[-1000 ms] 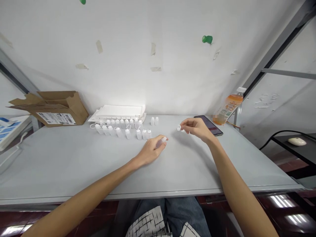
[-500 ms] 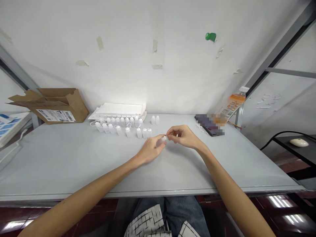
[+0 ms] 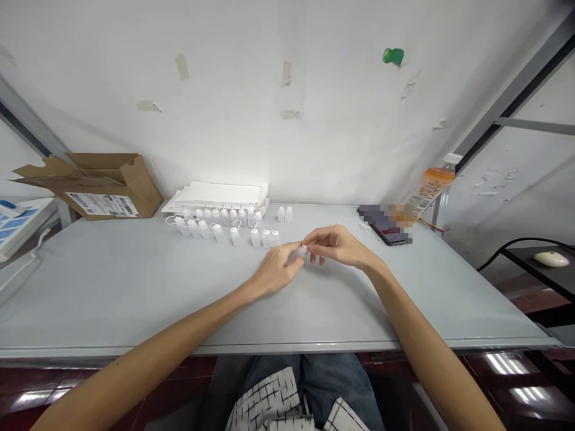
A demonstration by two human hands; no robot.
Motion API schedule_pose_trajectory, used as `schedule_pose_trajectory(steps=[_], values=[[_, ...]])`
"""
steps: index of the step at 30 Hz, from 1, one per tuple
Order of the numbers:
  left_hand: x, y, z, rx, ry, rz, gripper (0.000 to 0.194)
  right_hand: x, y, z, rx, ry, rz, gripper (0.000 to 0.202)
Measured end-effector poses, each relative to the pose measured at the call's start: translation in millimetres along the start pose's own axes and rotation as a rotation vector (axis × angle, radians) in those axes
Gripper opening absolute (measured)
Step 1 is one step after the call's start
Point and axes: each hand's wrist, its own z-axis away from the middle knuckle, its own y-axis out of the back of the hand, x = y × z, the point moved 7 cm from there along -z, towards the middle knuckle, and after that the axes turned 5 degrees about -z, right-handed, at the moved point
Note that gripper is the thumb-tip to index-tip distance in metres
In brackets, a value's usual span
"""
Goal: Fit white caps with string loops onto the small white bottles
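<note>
My left hand (image 3: 277, 267) is closed around a small white translucent squeeze bottle (image 3: 295, 255), held tilted just above the grey table. At the bottle's tip, the thumb and fingers of my right hand (image 3: 335, 246) pinch its small cap. Much of the bottle and cap is hidden by my fingers. Beyond my left hand, several similar bottles (image 3: 218, 233) stand in loose rows, some with looped cap straps. A separate pair of small bottles (image 3: 284, 214) stands nearer the wall.
An open cardboard box (image 3: 105, 185) sits at the back left, beside stacked white sheets (image 3: 224, 194). At the back right are a phone (image 3: 386, 227), a white cable (image 3: 369, 231) and a leaning bottle of orange drink (image 3: 429, 188). The grey table (image 3: 135, 299) ends at my lap.
My right fingers have shifted slightly at the bottle's tip, and the lower fingers have uncurled a little. My left hand keeps its hold. The whole view has moved slightly.
</note>
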Motion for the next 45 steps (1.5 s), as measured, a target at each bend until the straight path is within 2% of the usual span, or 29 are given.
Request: schedule_pose_trajectory(steps=[8,12,15,18,24,32,39,45], values=[[-10,-1.9,-1,0.072,0.004,0.013,0.028,2,7,0,0.026,-0.009,-0.006,0.029],[-19,-1.8,-1,0.103,0.086,0.092,0.043,3,13,1,0.065,-0.009,-0.006,0.028],[-25,-5.4,-1,0.053,0.168,0.150,0.046,3,15,2,0.089,-0.015,0.019,0.028],[-25,-9.8,-1,-0.007,0.162,0.228,0.037,1,15,2,0.080,-0.004,0.022,0.027],[-30,-16.8,-1,-0.080,0.218,0.472,0.035,0,12,2,0.014,-0.001,-0.006,0.027],[-23,-19.3,0,-0.165,0.301,0.688,0.035,0,10,3,-0.025,-0.003,-0.035,0.033],[-25,-17.2,-1,-0.163,0.252,0.659,0.038,2,5,0,-0.013,0.001,-0.083,0.031],[-23,-10.2,0,-0.104,0.122,0.287,0.040,4,2,-1,-0.008,0.005,-0.079,0.027]])
